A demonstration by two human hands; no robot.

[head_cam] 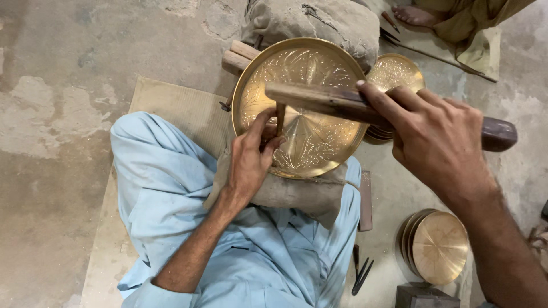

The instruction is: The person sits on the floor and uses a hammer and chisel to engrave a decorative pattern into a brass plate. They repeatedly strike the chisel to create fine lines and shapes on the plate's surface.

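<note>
No packages, labels, signs, screens.

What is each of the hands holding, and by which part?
Left hand: thin chisel, gripped at its lower shank against the brass plate. Right hand: wooden mallet, gripped mid-length.

Golden engraved brass plate (302, 108), brown wooden mallet (342, 105), pale blue clothing (171, 188), perhaps plain golden discs (438, 246)

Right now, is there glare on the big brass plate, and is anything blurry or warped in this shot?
Head view: soft glare streaks radiate across the round engraved brass plate, strongest near its centre; the right hand and dark wooden mallet look oversized and slightly soft from closeness; the left hand holding the thin metal chisel stays sharp; wide-angle bending shows at the edges; light is even, shadows faint.
</note>
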